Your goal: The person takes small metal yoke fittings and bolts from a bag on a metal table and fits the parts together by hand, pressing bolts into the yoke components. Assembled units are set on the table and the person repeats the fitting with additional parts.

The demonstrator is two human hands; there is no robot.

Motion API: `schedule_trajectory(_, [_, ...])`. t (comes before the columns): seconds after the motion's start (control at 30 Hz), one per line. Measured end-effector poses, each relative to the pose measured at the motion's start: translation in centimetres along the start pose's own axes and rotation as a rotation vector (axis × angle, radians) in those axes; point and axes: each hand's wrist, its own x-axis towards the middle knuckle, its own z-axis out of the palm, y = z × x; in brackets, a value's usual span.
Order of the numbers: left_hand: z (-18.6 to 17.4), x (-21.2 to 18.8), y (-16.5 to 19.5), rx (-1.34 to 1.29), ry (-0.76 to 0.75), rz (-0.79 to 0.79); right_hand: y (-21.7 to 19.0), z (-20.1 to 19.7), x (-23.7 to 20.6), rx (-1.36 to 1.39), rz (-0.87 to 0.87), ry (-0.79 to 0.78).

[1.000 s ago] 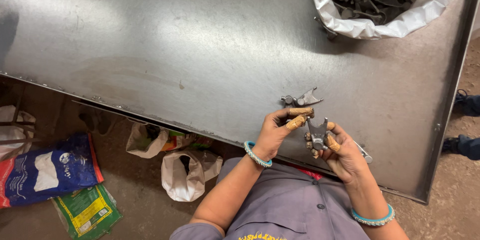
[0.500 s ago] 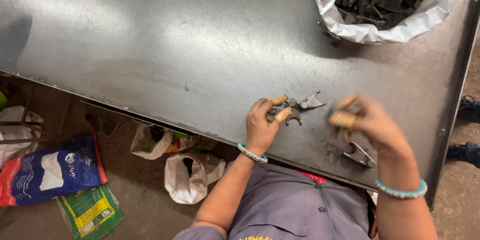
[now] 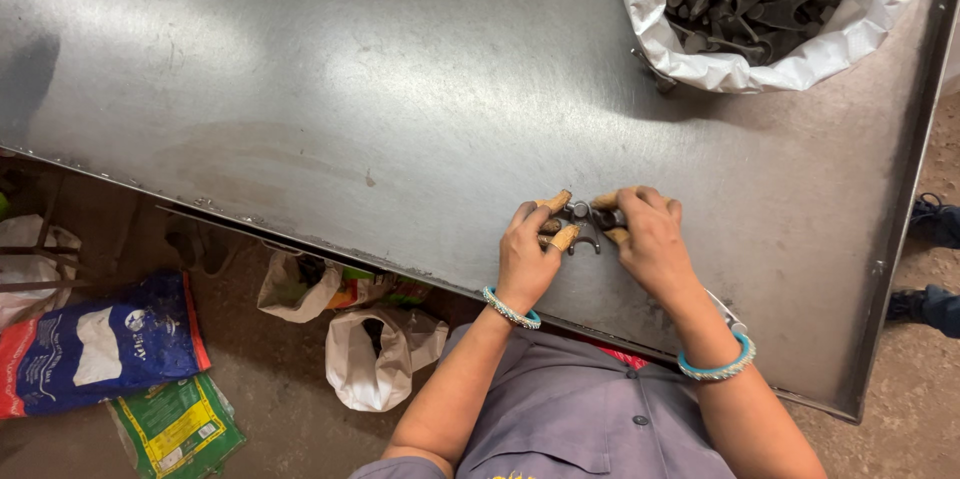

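Observation:
Both my hands rest near the front edge of a steel table (image 3: 330, 89). My left hand (image 3: 528, 254) and my right hand (image 3: 650, 239), both with tan finger caps, pinch a small dark metal part (image 3: 583, 221) between them on the table top. Each wrist carries a turquoise bracelet. A second small metal part (image 3: 728, 314) lies by the table edge, mostly hidden under my right forearm.
A white sack (image 3: 790, 9) full of dark metal parts stands at the table's far right corner. On the floor on the left lie a blue bag (image 3: 100, 344), a green packet (image 3: 175, 424) and white bags (image 3: 375, 359). A person's shoes (image 3: 930, 259) show at the right.
My right hand set one part down by the table edge, lifted and swung left. It now joins my left hand on the dark part further up the table.

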Motion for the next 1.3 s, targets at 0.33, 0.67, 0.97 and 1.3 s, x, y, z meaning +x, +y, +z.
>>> schedule_trajectory(0.33, [-8.8,-2.8,1.3,-0.280,-0.110,-0.024,-5.1,-0.6,-8.6,1.373,0.264,0.035])
schedule_trajectory(0.67, [-6.8,-8.8,3.8,-0.524,-0.259,-0.135,-2.2,0.0,-14.1,1.885,0.507,-0.009])
schedule_trajectory(0.97, [-3.1,-7.2,-3.0,-0.979,-0.313,-0.481,-0.4,3.7,-10.8,1.824,0.542,0.017])
schedule_trajectory(1.3, [-5.6,0.0,-6.9,-1.004,-0.492,-0.714,-1.7,4.2,-4.5,1.192,0.241,-0.033])
